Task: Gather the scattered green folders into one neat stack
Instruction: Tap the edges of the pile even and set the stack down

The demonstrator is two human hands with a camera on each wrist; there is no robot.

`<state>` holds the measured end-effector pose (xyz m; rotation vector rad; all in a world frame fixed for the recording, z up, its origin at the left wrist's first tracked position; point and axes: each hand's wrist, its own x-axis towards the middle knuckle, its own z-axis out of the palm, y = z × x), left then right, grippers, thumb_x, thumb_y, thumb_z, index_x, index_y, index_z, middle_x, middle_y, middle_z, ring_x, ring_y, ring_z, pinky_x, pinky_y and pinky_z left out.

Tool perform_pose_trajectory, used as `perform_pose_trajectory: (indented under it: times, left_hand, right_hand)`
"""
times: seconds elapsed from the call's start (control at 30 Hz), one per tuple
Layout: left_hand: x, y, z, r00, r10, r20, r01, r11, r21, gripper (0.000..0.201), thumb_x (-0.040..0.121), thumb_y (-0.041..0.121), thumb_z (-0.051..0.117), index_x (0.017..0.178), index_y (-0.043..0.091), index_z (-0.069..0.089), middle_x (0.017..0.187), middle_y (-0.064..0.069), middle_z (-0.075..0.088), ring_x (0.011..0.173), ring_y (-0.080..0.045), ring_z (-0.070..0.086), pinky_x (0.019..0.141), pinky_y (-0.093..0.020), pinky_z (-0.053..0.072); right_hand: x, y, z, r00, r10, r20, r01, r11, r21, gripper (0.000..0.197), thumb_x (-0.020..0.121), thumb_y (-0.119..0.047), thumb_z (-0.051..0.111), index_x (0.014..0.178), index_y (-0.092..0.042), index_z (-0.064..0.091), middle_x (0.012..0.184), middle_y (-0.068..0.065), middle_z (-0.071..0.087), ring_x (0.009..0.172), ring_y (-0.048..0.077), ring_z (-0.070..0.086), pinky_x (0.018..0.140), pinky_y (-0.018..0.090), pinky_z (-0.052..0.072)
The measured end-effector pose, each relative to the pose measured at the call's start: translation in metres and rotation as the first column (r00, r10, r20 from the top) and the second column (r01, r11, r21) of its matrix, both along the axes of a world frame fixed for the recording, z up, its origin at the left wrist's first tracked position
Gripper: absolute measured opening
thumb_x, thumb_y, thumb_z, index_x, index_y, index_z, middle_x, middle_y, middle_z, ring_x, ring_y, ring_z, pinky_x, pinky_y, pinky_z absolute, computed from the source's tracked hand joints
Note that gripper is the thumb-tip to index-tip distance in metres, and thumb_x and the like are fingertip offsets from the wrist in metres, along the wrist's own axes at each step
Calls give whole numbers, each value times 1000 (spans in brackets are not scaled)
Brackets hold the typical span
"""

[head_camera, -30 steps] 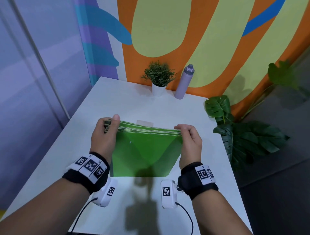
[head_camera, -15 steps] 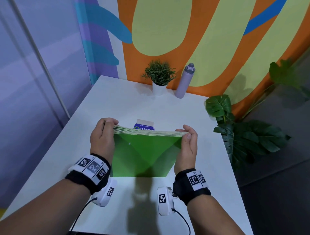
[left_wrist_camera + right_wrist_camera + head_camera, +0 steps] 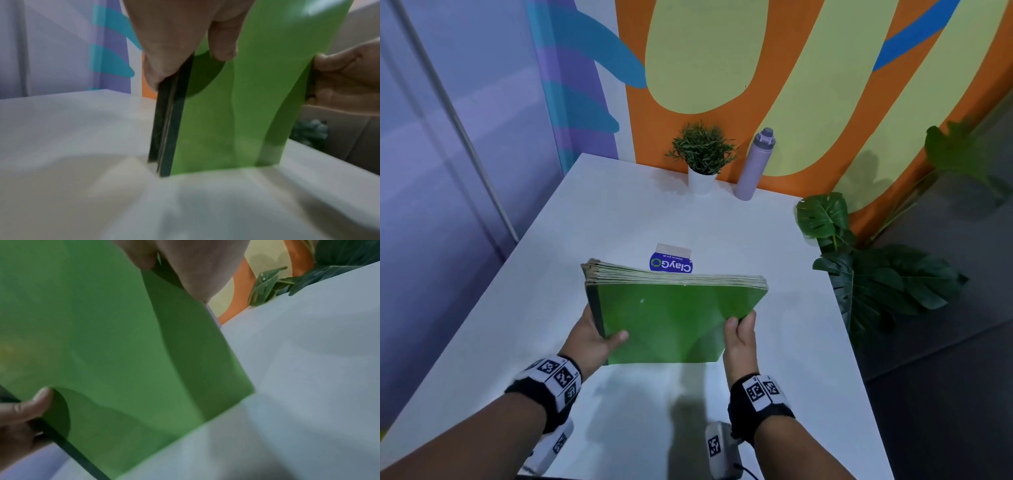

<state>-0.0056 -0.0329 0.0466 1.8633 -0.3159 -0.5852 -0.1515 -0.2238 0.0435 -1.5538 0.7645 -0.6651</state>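
A thick stack of green folders (image 3: 671,318) stands on its lower edge on the white table (image 3: 619,219), leaning toward me, pale top edges lined up. My left hand (image 3: 595,334) grips the stack's left side low down, thumb across the front cover. My right hand (image 3: 739,330) grips the right side low down, thumb on the front. In the left wrist view the stack (image 3: 236,113) meets the table on its bottom edge, my left hand (image 3: 185,40) above it. The right wrist view shows the front cover (image 3: 113,337), my right hand (image 3: 185,264) at top.
A blue-and-white ClayGo pack (image 3: 671,262) lies just behind the stack. A small potted plant (image 3: 702,157) and a lilac bottle (image 3: 755,164) stand at the table's back edge. Large-leafed plants (image 3: 866,270) stand off the right edge. A purple wall is on the left.
Both hands have slid from the stack's top corners down to its lower sides. The stack has tipped more upright and its top edges look more even.
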Motion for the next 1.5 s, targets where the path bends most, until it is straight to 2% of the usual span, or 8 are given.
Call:
perform_pose_trajectory:
  times: [0.27,0.4,0.57,0.73,0.97,1.2,1.4,1.5]
  left_hand:
    - [1,-11,8,998,65,25,-65,998,-14,53,83,8,68,130,17,45,119,-4,63,112,-27,60,101,-44,45]
    - [15,-20,32,997,67,44,-62,990,-123,46,84,11,69,125,20,49,122,-2,65,111,-23,62,100,-47,47]
    - [28,-33,48,965,157,-211,-227,902,-366,32,87,5,64,116,16,57,116,-8,70,107,-28,66,96,-51,49]
    - [32,-34,32,873,216,-437,-364,884,-292,51,72,34,79,117,21,57,117,-9,69,111,-36,64,94,-54,50]
    - [34,-37,20,685,206,-699,-416,898,-142,61,81,33,71,127,1,47,112,-27,65,101,-33,61,94,-56,50]
    - [26,-33,4,891,94,-443,-52,993,105,74,90,60,43,150,22,21,156,-5,29,142,-29,32,111,-50,29]
    - [32,-3,-58,972,-206,-117,221,611,760,73,94,49,40,152,14,12,162,-15,5,149,-32,10,119,-39,17]
    - [30,0,-69,943,-309,-125,263,461,847,74,94,50,36,153,16,6,162,-15,-8,148,-41,5,120,-40,16]
  right_hand:
    - [15,-22,24,983,-68,-170,42,987,-154,23,97,-10,36,77,-21,30,68,-2,32,60,15,32,56,29,29]
    - [26,-43,43,996,-33,-81,21,989,-144,41,97,-21,43,136,-18,33,118,-10,49,110,10,46,94,27,36]
    - [35,-53,31,971,-228,-67,229,973,14,76,88,-37,56,148,-29,11,152,-2,25,139,19,26,112,45,27]
    - [36,-17,33,959,-184,217,14,792,610,62,88,-35,60,141,-27,30,140,7,50,118,26,58,101,49,44]
    - [36,17,35,953,90,288,-272,671,690,30,95,-18,52,125,-20,52,120,7,68,106,30,65,77,55,55]
    - [42,-20,-4,951,-289,109,85,584,807,39,91,-15,56,129,-11,48,109,16,69,77,29,67,62,40,57]
    - [54,-73,-38,801,-587,-113,422,422,802,59,89,-19,61,142,-11,35,73,7,50,70,26,57,83,47,51]
    - [65,-98,-44,780,-599,-182,467,363,806,50,91,-21,58,137,-8,42,121,21,58,124,39,50,95,48,48]
